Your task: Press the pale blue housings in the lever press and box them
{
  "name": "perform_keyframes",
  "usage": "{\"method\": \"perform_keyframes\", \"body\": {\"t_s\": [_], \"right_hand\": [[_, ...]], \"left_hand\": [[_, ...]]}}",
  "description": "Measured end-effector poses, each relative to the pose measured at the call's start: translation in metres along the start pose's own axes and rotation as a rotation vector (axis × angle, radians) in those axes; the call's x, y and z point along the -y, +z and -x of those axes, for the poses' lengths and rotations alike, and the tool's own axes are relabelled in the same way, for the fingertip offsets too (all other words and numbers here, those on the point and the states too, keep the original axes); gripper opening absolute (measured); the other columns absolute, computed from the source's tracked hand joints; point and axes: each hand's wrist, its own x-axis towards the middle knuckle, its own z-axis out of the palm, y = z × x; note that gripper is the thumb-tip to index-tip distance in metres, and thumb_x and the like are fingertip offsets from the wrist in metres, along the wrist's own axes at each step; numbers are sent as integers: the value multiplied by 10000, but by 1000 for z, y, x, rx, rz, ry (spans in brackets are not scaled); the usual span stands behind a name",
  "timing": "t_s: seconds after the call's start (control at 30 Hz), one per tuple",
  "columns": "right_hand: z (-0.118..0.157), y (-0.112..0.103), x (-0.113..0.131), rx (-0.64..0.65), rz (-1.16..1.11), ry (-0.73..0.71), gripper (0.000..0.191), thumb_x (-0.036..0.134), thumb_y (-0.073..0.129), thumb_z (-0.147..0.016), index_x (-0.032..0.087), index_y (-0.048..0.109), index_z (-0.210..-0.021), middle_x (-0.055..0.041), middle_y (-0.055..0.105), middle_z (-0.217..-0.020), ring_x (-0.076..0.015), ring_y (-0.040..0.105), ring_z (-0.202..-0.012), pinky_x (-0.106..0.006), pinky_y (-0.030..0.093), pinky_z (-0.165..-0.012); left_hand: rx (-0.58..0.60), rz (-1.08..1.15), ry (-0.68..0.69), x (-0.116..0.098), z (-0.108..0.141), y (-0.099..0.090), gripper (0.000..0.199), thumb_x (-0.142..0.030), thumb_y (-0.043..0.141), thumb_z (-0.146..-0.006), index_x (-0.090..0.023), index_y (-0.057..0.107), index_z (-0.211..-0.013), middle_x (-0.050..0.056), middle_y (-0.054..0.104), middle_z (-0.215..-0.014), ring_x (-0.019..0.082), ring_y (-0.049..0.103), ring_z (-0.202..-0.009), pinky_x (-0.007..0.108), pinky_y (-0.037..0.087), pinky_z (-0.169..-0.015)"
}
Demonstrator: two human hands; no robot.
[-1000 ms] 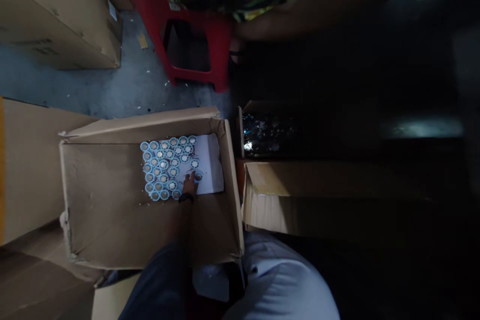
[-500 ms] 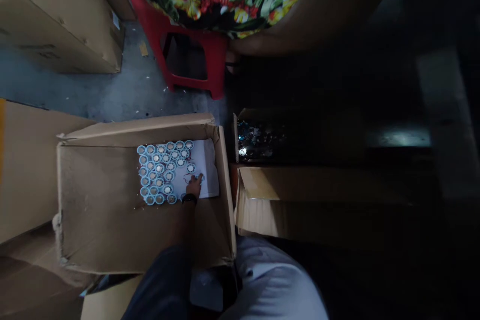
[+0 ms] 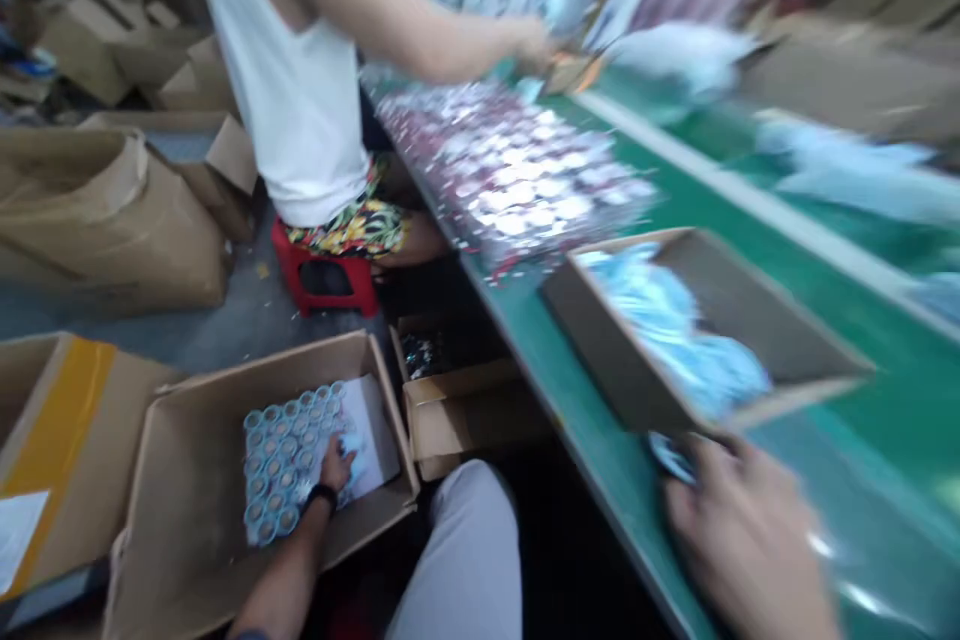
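My left hand (image 3: 335,468), with a dark band at the wrist, reaches into an open cardboard box (image 3: 191,510). Its fingers close on a small round blue-rimmed part over a white sheet (image 3: 379,440). Beside it, rows of similar round blue-rimmed parts (image 3: 274,468) with silvery centres lie in the box. Blurred by motion, my right hand (image 3: 750,530) is over the green table at the right. A round blue-and-white part (image 3: 670,457) is pinched between its thumb and fingers, close to a shallow cardboard tray (image 3: 611,350) of light-blue pieces (image 3: 675,320).
A person in a white top (image 3: 300,110) sits on a red stool (image 3: 322,275), arm stretched over the green table (image 3: 817,320). Many silvery round parts (image 3: 525,170) cover its near edge. Cardboard boxes (image 3: 457,410) stand below; larger ones (image 3: 112,220) are at left.
My view has swung up and right, bringing the table, the tray and my right hand into sight. My left hand stays in the box, over the white sheet.
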Motion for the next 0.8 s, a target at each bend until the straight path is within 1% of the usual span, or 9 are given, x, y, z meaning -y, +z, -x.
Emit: {"method": "perform_keyframes", "body": {"t_s": [0.13,0.27,0.37,0.43,0.5,0.57,0.63,0.73,0.8], "right_hand": [[-5,-43,21,89,-9,56,254,186,474,-883,166,613,-1094,-131,547,-1239,-278,511,-1087,-403,415,-909],[3,-69,26,99,-158,91,239,243,480,-930,157,607,-1114,-116,540,-1250,-258,470,-1177,-368,362,-968],[14,-79,14,61,-235,123,197,234,471,-956,145,627,-1038,-108,581,-1145,-226,514,-1097,-315,381,-903],[12,-87,2,19,-301,182,240,242,412,-993,135,626,-1008,-110,585,-1091,-198,542,-1013,-288,397,-839],[-2,-98,-10,-53,-371,236,308,257,331,-1029,130,610,-1052,-114,569,-1114,-172,549,-982,-273,412,-820],[-30,-111,-20,-123,-442,247,301,292,349,-1037,125,589,-1104,-109,555,-1154,-159,552,-987,-279,440,-844],[-62,-123,-30,-169,-516,226,271,340,475,-1004,124,584,-1127,-90,565,-1144,-156,563,-975,-309,476,-868],[-94,-126,-47,-262,-628,254,334,383,581,-956,128,577,-1172,-78,583,-1121,-164,581,-979,-352,509,-892],[-92,-115,-62,-364,-693,327,348,398,556,-969,128,569,-1189,-83,586,-1118,-170,583,-999,-364,509,-909]], "left_hand": [[-159,139,138,-36,44,-56,543,-255,688,-686,-332,566,-1209,27,733,-990,273,704,-1054,372,600,-830],[-238,370,298,-84,98,-105,542,-340,636,-737,-360,502,-1262,35,705,-1146,247,684,-1100,329,592,-845],[-143,543,475,-143,152,-141,551,-387,624,-739,-352,495,-1273,40,684,-1189,232,690,-1067,304,588,-836],[-27,554,650,-191,197,-163,602,-409,648,-727,-306,485,-1298,58,658,-1229,246,688,-1053,325,584,-843],[107,489,847,-239,246,-179,614,-398,635,-758,-237,465,-1325,91,625,-1266,255,676,-1051,355,567,-874],[239,304,1065,-282,295,-185,544,-307,600,-789,-223,484,-1314,93,613,-1266,234,655,-1054,354,534,-926],[345,9,1285,-318,337,-179,513,-209,591,-784,-249,529,-1291,69,629,-1203,213,632,-1044,334,499,-963],[400,-467,1478,-360,376,-148,541,-162,634,-768,-268,557,-1293,54,641,-1056,212,641,-945,317,505,-901],[330,-695,1521,-380,385,-121,557,-176,654,-779,-275,546,-1316,63,637,-1043,223,659,-896,317,520,-840]]}}
